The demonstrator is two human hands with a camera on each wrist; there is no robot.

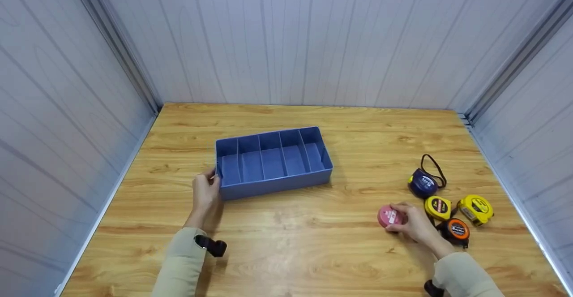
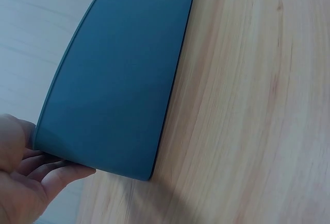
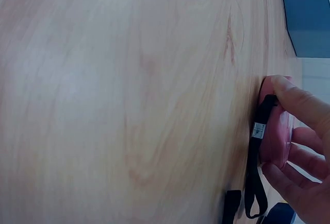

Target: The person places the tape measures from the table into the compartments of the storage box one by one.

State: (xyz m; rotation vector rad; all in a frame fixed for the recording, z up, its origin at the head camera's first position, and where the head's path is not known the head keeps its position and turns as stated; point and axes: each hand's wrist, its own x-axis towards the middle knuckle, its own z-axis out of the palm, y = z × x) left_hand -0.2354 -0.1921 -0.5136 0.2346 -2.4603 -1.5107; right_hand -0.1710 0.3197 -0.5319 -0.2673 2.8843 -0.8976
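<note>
The left hand (image 1: pixel 206 194) gripped the blue box (image 1: pixel 276 186) by its left end, thumb and fingers curled about the near corner, a hold that seemed suited to steadying it, since the end wall was the part nearest that arm. The right hand (image 1: pixel 416 223) pinched the pink tape measure (image 1: pixel 385 216) by its rim, thumb on one side and fingers on the other, probably because so round and smooth a case is easiest to hold by its edges; whether it touched the table (image 1: pixel 304 243) could not be told. Its black strap (image 3: pixel 252 162) hung free of the fingers. The box sat left of the pink tape measure, well apart, its five compartments facing up and so within reach from above. Beyond the right hand, the dark blue tape measure (image 1: pixel 423 184), small yellow tape measure (image 1: pixel 438 208), large yellow tape measure (image 1: pixel 477 209) and orange-and-black tape measure (image 1: pixel 457 230) lay grouped, apparently for handy reach. Pale panel walls (image 1: pixel 286 41) enclosed the table.
</note>
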